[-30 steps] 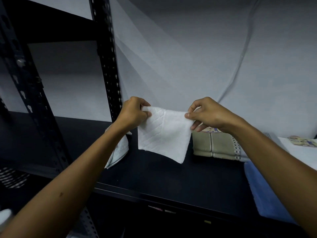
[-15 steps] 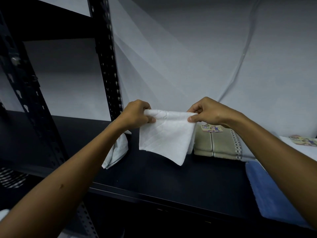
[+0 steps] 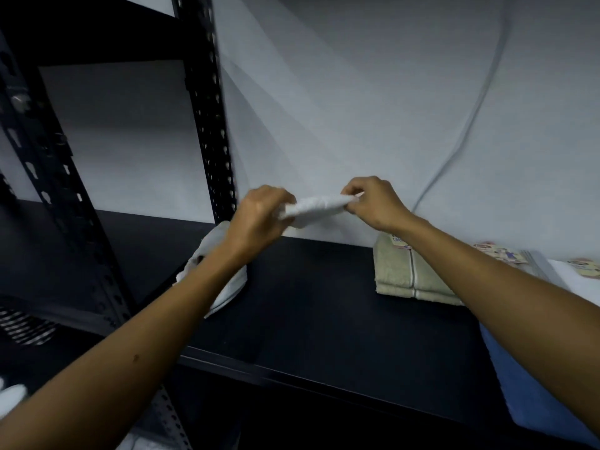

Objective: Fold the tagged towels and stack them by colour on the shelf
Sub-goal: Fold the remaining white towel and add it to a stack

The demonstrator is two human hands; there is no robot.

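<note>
Both hands pinched the white towel [image 3: 313, 207] in the air above the black shelf [image 3: 324, 306]: the left hand [image 3: 259, 219] gripped its left end with curled fingers, the right hand [image 3: 373, 203] nipped its right end between thumb and fingertips. Half a second before, the towel had hung down from the hands as a flat square; now it was gathered up into a narrow, blurred band stretched between them. A second white towel [image 3: 227, 271] lay on the shelf under the left forearm, beside the perforated upright post [image 3: 207, 118]. To the right sat a folded beige towel [image 3: 402, 277] with a paper tag [image 3: 397, 240], its print too blurred to read, and a blue towel [image 3: 526, 394] at the shelf's right edge
</note>
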